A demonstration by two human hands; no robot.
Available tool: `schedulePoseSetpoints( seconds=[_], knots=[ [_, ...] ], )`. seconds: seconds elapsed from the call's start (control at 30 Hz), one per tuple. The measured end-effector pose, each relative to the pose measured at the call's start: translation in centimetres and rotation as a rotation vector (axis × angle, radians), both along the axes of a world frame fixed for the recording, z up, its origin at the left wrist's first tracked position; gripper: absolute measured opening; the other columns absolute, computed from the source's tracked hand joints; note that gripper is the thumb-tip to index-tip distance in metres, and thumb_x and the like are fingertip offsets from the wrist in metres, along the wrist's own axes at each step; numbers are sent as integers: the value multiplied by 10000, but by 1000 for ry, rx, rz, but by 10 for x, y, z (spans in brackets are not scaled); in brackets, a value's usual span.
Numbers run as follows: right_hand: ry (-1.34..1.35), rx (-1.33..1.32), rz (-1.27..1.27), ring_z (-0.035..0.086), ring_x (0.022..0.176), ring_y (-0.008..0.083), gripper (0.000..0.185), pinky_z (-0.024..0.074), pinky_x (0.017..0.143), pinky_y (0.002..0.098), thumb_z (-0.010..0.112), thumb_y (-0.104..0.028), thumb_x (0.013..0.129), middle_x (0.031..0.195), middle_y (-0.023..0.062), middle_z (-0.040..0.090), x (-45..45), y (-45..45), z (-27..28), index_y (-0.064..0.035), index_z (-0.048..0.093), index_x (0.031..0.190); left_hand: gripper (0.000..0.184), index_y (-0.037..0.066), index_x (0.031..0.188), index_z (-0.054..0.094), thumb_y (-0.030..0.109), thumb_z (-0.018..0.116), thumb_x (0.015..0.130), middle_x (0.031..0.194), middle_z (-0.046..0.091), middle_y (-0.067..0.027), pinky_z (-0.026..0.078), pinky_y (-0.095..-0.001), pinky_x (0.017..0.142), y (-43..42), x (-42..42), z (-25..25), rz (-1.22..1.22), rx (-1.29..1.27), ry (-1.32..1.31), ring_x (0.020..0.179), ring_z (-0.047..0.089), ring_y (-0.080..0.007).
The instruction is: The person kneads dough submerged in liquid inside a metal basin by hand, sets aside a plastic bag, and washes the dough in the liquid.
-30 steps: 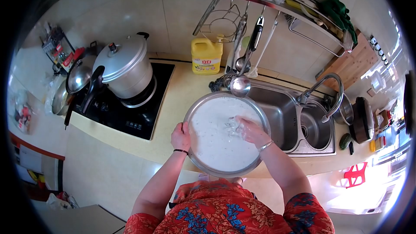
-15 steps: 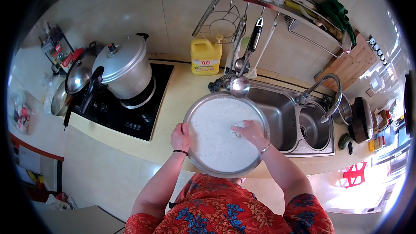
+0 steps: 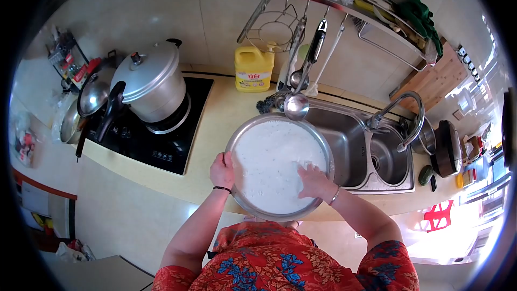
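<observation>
A wide metal basin [image 3: 250, 207] of cloudy white liquid [image 3: 269, 164] rests at the counter's front edge, left of the sink. My left hand [image 3: 221, 171] grips the basin's left rim, thumb on top and the other fingers mostly hidden beneath. On the right side, my right hand [image 3: 315, 183] dips into the liquid with its fingers spread apart. The fingertips are partly covered by the liquid, and I see nothing held in them. Whatever lies under the surface is hidden.
A double-bowl sink [image 3: 336, 140] with a curved faucet [image 3: 416, 102] adjoins the basin. Ladles [image 3: 296, 106] hang just behind it. A yellow detergent jug [image 3: 254, 70] stands by the wall. At left, a pressure cooker [image 3: 151, 83] sits on a black cooktop [image 3: 175, 145].
My right hand has shifted right and slightly down in the basin, and its fingers have gone from bunched together to spread. My left hand keeps its hold on the rim.
</observation>
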State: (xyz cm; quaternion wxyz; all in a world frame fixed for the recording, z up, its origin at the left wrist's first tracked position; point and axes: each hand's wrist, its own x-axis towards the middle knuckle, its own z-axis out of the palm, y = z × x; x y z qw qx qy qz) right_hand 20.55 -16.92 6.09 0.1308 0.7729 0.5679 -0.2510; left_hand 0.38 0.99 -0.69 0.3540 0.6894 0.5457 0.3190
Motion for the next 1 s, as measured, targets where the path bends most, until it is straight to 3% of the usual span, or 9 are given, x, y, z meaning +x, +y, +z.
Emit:
schedulePoseSetpoints(
  seconds=[0.13, 0.2, 0.23, 0.3, 0.53, 0.73, 0.83, 0.9, 1.0],
  knots=[
    [-56, 20, 10, 524, 962, 345, 555, 454, 783, 422, 625, -227, 658, 1078, 217, 479, -4, 4, -13, 7, 456, 1133, 346, 24, 812, 569, 346, 455, 864, 636, 561, -162, 426, -381, 555, -1, 0, 3, 5, -8, 7, 603, 552, -317],
    [-15, -121, 210, 591, 774, 312, 219, 488, 690, 378, 551, -101, 654, 840, 160, 583, 5, 10, -37, 10, 611, 834, 346, 24, 812, 569, 346, 455, 865, 638, 560, -165, 426, -382, 556, 0, 0, 0, 5, 10, 18, 603, 550, -320],
    [-12, -121, 210, 591, 774, 312, 219, 488, 690, 378, 551, -101, 654, 840, 160, 583, 7, 10, -53, 10, 611, 834, 346, 23, 812, 569, 346, 455, 865, 640, 559, -168, 426, -384, 557, 1, 0, -1, 6, 27, 26, 602, 549, -322],
    [21, 222, 250, 602, 687, 309, 114, 493, 640, 366, 540, -71, 613, 695, 157, 606, 7, 6, -78, -14, 636, 634, 346, 23, 817, 570, 345, 455, 865, 643, 560, -171, 426, -383, 557, -1, 0, 2, 6, 21, 21, 602, 547, -324],
    [97, -3, 153, 601, 715, 304, 142, 483, 658, 366, 499, -66, 631, 699, 187, 604, -11, 27, -80, 3, 623, 632, 343, 15, 839, 574, 338, 460, 868, 658, 563, -168, 424, -364, 559, -1, 0, 2, 0, 3, -13, 602, 545, -299],
    [151, 263, 266, 595, 724, 302, 168, 478, 665, 377, 471, -67, 659, 736, 180, 609, -15, 24, -116, -21, 632, 651, 357, 47, 836, 582, 374, 441, 865, 631, 573, -142, 436, -384, 539, -1, 0, -1, 9, -12, -64, 593, 566, -303],
    [290, 340, -12, 591, 713, 308, 161, 478, 654, 376, 479, -73, 669, 742, 188, 608, -18, 26, -109, -18, 629, 652, 354, 50, 844, 585, 373, 443, 865, 636, 576, -137, 438, -379, 547, -1, 0, -1, 15, -20, -54, 597, 569, -294],
    [282, 56, 148, 577, 683, 330, 163, 474, 651, 380, 486, -98, 680, 706, 197, 595, -16, 34, -105, -11, 620, 644, 357, 49, 843, 584, 375, 442, 865, 639, 577, -138, 438, -380, 549, 0, -1, -4, 16, -25, -49, 601, 569, -295],
    [298, 64, 71, 573, 677, 344, 167, 473, 651, 380, 501, -121, 685, 696, 198, 593, -21, 34, -96, -11, 620, 647, 360, 49, 843, 584, 379, 440, 866, 645, 579, -139, 438, -381, 553, 0, 0, -4, 15, -28, -42, 608, 570, -299]
  ],
)
